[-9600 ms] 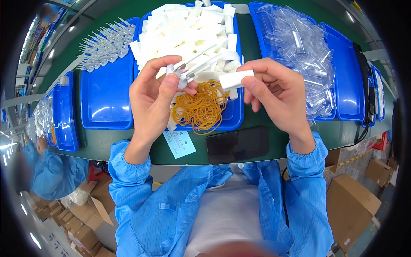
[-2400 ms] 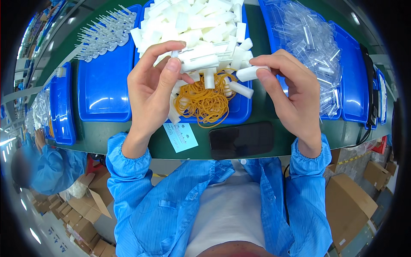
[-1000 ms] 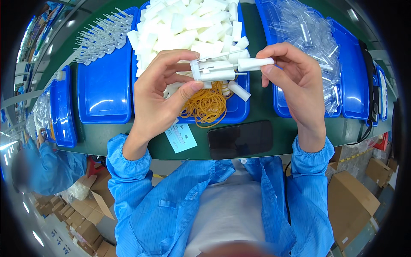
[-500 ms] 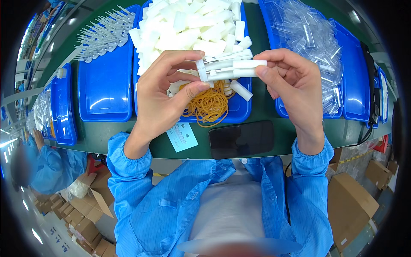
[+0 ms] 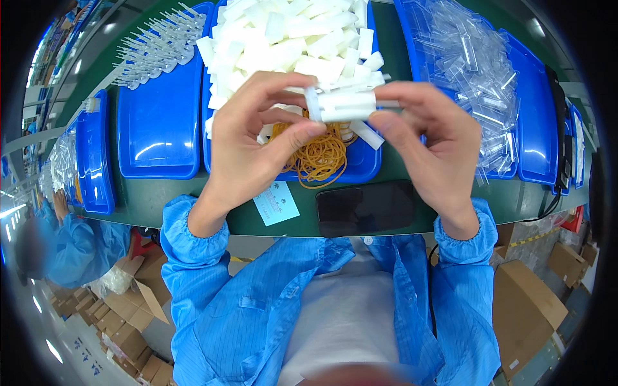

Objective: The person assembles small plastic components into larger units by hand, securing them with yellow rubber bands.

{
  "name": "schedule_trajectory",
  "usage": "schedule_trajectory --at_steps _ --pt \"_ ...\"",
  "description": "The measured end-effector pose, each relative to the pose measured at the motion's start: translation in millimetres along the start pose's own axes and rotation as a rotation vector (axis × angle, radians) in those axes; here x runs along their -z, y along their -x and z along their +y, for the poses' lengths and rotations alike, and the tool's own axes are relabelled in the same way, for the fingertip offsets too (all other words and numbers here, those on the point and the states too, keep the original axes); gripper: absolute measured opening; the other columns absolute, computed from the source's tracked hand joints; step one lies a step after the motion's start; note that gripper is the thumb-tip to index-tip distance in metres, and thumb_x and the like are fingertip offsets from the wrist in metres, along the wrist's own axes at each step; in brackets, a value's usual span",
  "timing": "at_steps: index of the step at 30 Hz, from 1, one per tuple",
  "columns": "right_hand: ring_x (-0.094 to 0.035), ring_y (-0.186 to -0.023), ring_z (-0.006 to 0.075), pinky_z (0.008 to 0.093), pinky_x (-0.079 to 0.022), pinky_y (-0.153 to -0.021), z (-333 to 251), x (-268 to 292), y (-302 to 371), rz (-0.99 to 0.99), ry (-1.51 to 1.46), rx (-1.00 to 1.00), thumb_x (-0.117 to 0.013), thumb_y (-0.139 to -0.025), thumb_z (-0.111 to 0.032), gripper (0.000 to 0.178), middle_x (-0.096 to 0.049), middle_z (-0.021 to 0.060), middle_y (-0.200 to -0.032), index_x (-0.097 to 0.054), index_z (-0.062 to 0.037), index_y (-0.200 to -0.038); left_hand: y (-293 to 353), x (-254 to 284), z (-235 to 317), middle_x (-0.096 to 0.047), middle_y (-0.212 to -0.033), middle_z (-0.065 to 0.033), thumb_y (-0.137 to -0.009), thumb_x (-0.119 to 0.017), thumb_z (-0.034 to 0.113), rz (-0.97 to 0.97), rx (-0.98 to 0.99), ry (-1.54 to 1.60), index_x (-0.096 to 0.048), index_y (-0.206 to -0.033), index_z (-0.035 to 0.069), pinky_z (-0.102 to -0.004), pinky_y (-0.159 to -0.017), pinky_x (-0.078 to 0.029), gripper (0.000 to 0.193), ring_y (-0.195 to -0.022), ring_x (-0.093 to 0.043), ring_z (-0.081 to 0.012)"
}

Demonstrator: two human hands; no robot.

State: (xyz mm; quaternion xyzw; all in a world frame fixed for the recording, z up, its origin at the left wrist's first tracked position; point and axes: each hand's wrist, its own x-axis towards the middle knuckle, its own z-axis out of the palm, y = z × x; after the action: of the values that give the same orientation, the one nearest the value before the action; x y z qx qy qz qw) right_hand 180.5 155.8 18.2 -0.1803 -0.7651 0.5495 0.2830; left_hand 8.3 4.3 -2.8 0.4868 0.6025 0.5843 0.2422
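My left hand [image 5: 248,132] pinches the translucent disc-like base of a white pronged plastic part [image 5: 313,106] between thumb and fingers. Around its prongs sits a white foam-like sleeve [image 5: 351,106], close to the base. My right hand [image 5: 434,138], slightly blurred, closes thumb and fingertips on the right end of this part. Just beyond both hands lies a heap of white foam-like pieces [image 5: 290,38] in a blue tray [image 5: 365,168]. Tan rubber bands [image 5: 320,161] lie below the held part, at the tray's near end, beside a loose white piece [image 5: 367,135].
Pronged white parts [image 5: 161,48] stand in rows on a blue tray [image 5: 158,138] at left. Clear plastic sleeves [image 5: 467,58] fill another tray at right. A dark phone [image 5: 365,209] and light-blue paper slip [image 5: 277,203] lie nearby. Another person's blue sleeve [image 5: 90,251] shows far left.
The held part has turned, and its white sleeve sits nearer the base. My right fingers have shifted slightly left and down along it. My left hand keeps its grip.
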Motion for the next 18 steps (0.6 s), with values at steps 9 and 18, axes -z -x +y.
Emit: schedule_trajectory --at_steps 9,18 --pt "-0.063 -0.078 0.0321 0.0435 -0.047 -0.06 -3.3 8.5 0.3 -0.39 0.817 0.118 -0.075 -0.082 -0.024 0.032 -0.059 0.0109 -0.082 -0.06 -0.0048 -0.102 -7.5 16.9 -1.3 -0.058 -0.125 -0.0155 -0.095 -0.063 0.007 0.199 0.039 0.163 -0.056 -0.126 -0.003 -0.0324 -0.073 -0.061 0.034 -0.098 -0.065 -0.0214" --pt "-0.056 -0.065 0.0171 0.0305 -0.042 -0.056 -2.7 18.3 -7.2 -0.212 0.377 0.113 -0.073 -0.084 -0.004 0.024 -0.06 0.0063 -0.08 -0.071 -0.0046 -0.108 -6.0 14.1 4.2 -0.059 -0.125 -0.0171 -0.099 -0.056 0.014 0.24 0.082 0.07 -0.056 -0.126 -0.003 -0.0325 -0.071 -0.059 0.032 -0.11 -0.062 -0.0241"
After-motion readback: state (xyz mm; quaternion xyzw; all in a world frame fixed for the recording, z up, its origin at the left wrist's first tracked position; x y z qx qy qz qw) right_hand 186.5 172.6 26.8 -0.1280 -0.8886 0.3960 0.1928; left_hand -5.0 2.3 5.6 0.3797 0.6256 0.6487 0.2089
